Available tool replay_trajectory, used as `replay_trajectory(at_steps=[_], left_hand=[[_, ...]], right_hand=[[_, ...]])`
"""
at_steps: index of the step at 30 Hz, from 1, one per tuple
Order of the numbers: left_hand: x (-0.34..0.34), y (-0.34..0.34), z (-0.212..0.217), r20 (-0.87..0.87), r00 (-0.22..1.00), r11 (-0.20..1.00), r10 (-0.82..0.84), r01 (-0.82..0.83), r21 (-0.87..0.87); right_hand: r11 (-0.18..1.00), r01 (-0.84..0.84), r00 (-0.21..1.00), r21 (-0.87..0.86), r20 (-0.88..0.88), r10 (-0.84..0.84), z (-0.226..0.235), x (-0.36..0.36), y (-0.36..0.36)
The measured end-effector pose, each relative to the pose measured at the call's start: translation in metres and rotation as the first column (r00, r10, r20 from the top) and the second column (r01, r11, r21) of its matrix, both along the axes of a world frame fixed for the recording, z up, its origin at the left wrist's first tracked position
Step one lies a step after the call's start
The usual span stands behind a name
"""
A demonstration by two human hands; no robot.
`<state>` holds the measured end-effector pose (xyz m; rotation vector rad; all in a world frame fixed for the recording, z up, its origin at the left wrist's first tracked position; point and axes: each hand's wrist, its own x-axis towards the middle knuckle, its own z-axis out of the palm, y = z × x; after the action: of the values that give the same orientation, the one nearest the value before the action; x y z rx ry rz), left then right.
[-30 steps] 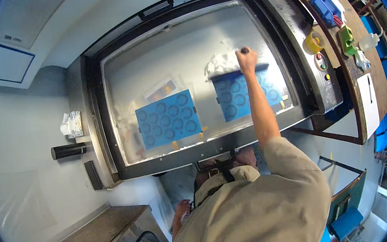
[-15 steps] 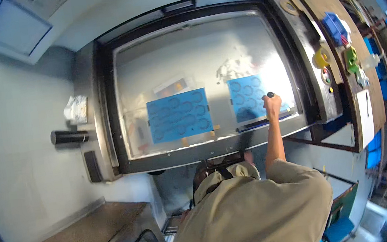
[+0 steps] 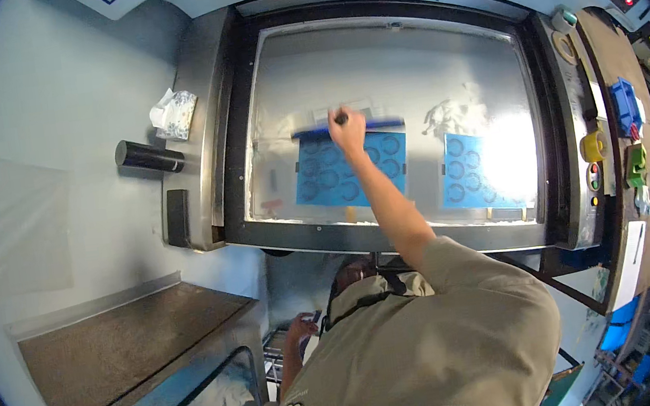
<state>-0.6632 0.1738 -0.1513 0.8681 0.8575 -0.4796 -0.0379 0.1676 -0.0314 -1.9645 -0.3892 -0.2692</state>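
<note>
Right hand (image 3: 348, 130) stretched far forward over the framed printing screen (image 3: 406, 71), fingers wrapped tight round the dark handle of a long blue squeegee (image 3: 312, 132). Squeegee thin, straight, bright blue, lying crosswise on the mesh, just above the top edge of the left blue stencil panel (image 3: 349, 171). Left panel a blue rectangle printed with rows of dark rings, partly covered by the outstretched forearm. A second blue stencil panel (image 3: 474, 172) to the right, same ring pattern, washed out on one side by glare. A smear of white paste (image 3: 452, 113) on the mesh between the two panels, near the top of the right one. Screen pale grey, held in a black frame.

Left hand (image 3: 301, 327) low down, below the machine's front edge, fingers curled near a small dark object; grip not clear enough to judge.

On the right-hand shelf, a blue bin (image 3: 624, 103), contents too small to make out, with a yellow tape roll (image 3: 594, 145) just below it. Crumpled rag (image 3: 174, 113) and black cylinder (image 3: 149, 156) left of the frame.
</note>
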Motion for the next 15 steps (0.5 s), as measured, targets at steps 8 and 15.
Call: replay_trajectory(at_steps=[8, 15], left_hand=[[-0.008, -0.031, 0.015, -0.280, 0.959, 0.981, -0.038, 0.089, 0.172], [0.036, 0.010, 0.014, -0.065, 0.994, 0.996, -0.092, 0.091, -0.020]], right_hand=[[0.994, 0.031, 0.882, -0.100, -0.465, -0.074, 0.007, -0.103, -0.072], [0.986, 0.146, 0.975, 0.078, -0.179, -0.131, 0.025, 0.117, -0.238]])
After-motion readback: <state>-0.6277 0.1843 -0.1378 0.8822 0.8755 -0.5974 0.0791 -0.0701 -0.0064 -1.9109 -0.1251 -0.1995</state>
